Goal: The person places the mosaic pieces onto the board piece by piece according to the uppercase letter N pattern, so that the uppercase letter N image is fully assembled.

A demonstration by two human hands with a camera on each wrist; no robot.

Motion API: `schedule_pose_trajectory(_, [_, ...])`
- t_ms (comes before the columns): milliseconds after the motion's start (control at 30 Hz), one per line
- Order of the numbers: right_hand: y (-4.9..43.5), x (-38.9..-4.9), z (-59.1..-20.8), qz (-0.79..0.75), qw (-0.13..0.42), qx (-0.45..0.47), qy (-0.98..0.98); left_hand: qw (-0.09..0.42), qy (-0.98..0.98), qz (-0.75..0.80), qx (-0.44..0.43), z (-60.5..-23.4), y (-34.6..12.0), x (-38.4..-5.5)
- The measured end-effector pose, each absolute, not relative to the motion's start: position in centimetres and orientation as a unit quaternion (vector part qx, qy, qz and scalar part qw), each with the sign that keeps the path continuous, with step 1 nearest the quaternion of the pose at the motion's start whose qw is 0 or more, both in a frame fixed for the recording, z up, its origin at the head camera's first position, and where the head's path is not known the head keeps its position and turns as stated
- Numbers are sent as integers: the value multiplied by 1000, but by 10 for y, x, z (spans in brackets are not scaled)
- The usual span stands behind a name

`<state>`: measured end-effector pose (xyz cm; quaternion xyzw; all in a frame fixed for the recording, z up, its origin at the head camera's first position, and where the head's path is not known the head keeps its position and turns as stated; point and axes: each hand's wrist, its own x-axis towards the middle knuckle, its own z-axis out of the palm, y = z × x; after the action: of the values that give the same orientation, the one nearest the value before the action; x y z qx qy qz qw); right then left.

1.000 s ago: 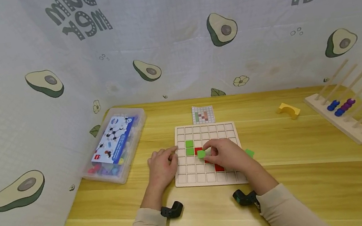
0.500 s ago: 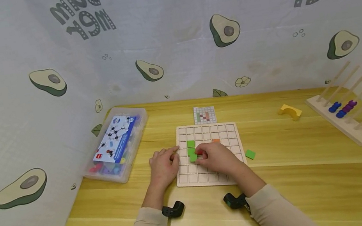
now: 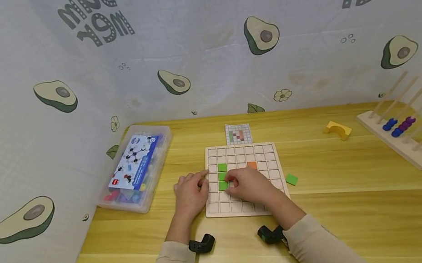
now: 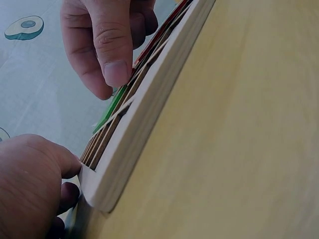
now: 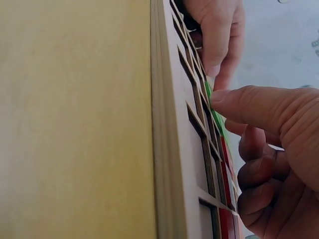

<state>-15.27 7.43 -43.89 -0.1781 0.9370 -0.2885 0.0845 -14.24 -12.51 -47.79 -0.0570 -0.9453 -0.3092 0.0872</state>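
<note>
A wooden grid board (image 3: 239,207) lies on the table. Three green tiles stand in a column in its left part; my right hand (image 3: 250,185) has thumb and forefinger at the lowest green tile (image 3: 223,185), pinching its right side. In the right wrist view the thumb (image 5: 239,104) touches green. Red tiles (image 5: 227,184) show there too, hidden under the hand in the head view. An orange tile (image 3: 252,165) sits in a cell just beyond the right hand. My left hand (image 3: 192,194) rests at the board's left edge, a fingertip touching it.
A loose green tile (image 3: 291,179) lies right of the board. Behind it is a printed pattern card (image 3: 238,133). At left stands a plastic case (image 3: 134,169); at right are a yellow arch block (image 3: 337,130) and a peg rack (image 3: 398,138) with blue and purple beads.
My right hand has carried a green tile leftward and down into the cell below the two other green tiles. The left hand has stayed at the board's edge.
</note>
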Motion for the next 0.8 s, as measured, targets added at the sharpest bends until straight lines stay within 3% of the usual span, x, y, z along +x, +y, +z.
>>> schedule_pose_trajectory(367, [94, -145, -428, -323, 109, -142, 929, 90, -945, -309, -54, -477, -124, -141])
schedule_pose_trajectory(800, [151, -134, -426, -329, 130, -66, 933, 89, -944, -313, -53, -478, -124, -141])
